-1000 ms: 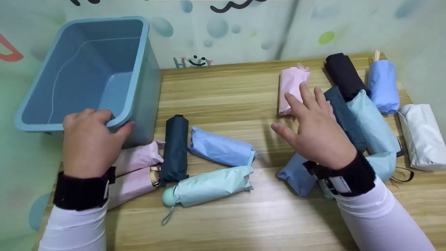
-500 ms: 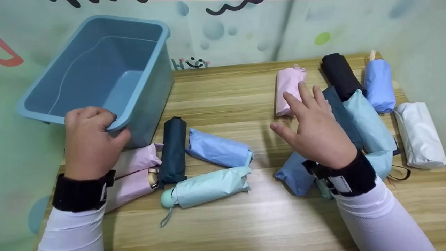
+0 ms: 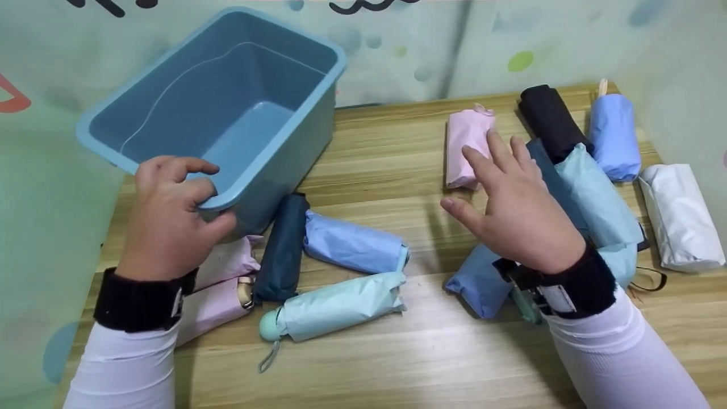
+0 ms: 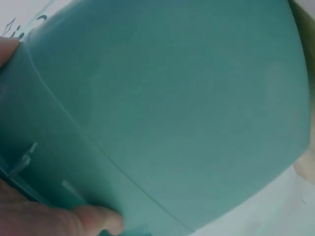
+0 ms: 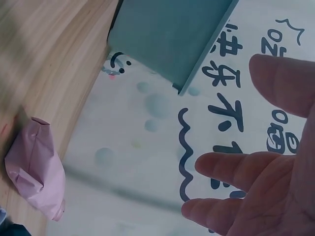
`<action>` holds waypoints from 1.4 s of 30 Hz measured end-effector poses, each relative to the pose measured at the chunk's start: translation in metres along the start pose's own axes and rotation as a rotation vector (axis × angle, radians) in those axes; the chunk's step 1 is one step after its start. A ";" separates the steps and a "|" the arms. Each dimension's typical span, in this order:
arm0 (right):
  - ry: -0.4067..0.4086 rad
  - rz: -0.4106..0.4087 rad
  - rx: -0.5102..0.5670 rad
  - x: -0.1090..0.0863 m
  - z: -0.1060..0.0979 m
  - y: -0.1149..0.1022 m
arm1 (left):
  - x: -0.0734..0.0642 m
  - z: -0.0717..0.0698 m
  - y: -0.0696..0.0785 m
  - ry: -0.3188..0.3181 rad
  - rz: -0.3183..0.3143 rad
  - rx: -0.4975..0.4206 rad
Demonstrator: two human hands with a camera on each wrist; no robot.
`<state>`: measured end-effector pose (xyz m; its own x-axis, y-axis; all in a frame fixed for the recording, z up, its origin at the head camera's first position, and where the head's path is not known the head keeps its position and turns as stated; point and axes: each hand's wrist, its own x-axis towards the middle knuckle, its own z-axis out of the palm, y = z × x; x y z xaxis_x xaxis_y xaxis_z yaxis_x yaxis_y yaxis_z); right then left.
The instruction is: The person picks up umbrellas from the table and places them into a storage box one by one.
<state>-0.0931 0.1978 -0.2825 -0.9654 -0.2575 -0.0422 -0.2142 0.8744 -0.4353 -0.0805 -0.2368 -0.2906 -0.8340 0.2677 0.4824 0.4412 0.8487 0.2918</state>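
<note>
My left hand (image 3: 170,221) grips the near corner rim of a blue plastic bin (image 3: 289,162), fingers over the edge and thumb outside below it. In the left wrist view the bin's outer wall (image 4: 187,98) fills most of the picture. Nothing lies on the visible part of the bin's floor. A dark teal folded umbrella (image 3: 281,250) lies right at the bin's near lower corner, beside a blue umbrella (image 3: 355,241). My right hand (image 3: 517,210) is held with fingers spread over the right-hand umbrellas, holding nothing; a pink umbrella (image 3: 463,150) lies just beyond its fingertips.
Two pink umbrellas (image 3: 218,304) lie under my left wrist, and a mint umbrella (image 3: 341,304) with a round handle lies in front. At the right are a black umbrella (image 3: 551,122), a blue umbrella (image 3: 614,136), a light aqua one (image 3: 599,196) and a white one (image 3: 681,218).
The bin has swung rightward in my left hand, its far end turning right along the wall. The dark teal umbrella now leans more, its far end shifted right. My right hand has stayed nearly still.
</note>
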 end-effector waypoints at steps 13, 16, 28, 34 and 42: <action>0.013 0.003 0.013 0.000 -0.002 0.001 | 0.032 0.018 0.011 -0.065 0.157 -0.048; 0.023 0.000 0.014 -0.001 -0.003 0.002 | 0.040 0.021 0.016 -0.072 0.175 -0.060; 0.055 -0.006 0.023 -0.002 -0.005 0.002 | 0.062 0.045 0.031 -0.170 0.233 -0.211; 0.100 -0.018 0.052 -0.002 -0.004 0.001 | 0.072 0.055 0.030 -0.248 0.208 -0.257; 0.167 -0.047 0.095 0.003 -0.001 0.005 | 0.079 0.050 0.022 -0.342 0.147 -0.254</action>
<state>-0.0974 0.2019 -0.2836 -0.9677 -0.2180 0.1265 -0.2519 0.8182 -0.5169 -0.1534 -0.1737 -0.2870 -0.7989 0.5491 0.2454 0.5952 0.6629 0.4543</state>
